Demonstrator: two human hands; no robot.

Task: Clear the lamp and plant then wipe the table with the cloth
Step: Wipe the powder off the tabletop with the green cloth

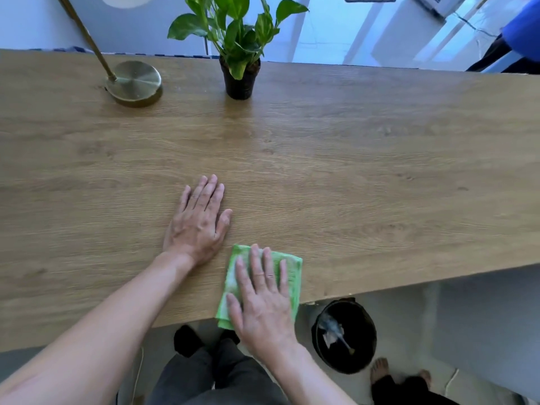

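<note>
A folded green cloth (292, 276) lies at the near edge of the wooden table (380, 171). My right hand (263, 299) presses flat on it with straight fingers. Just to its left, my left hand (201, 220) rests flat on the bare wood with its fingers spread. A brass lamp (136, 83) with a round base and a slanting stem stands at the far left. A leafy green plant (239, 51) in a small black pot stands at the far edge, near the middle.
A black waste bin (344, 336) with rubbish in it stands on the floor under the table's near edge, to the right. Another person's bare feet (380, 371) show beside it. Someone in blue (523, 33) is at the far right.
</note>
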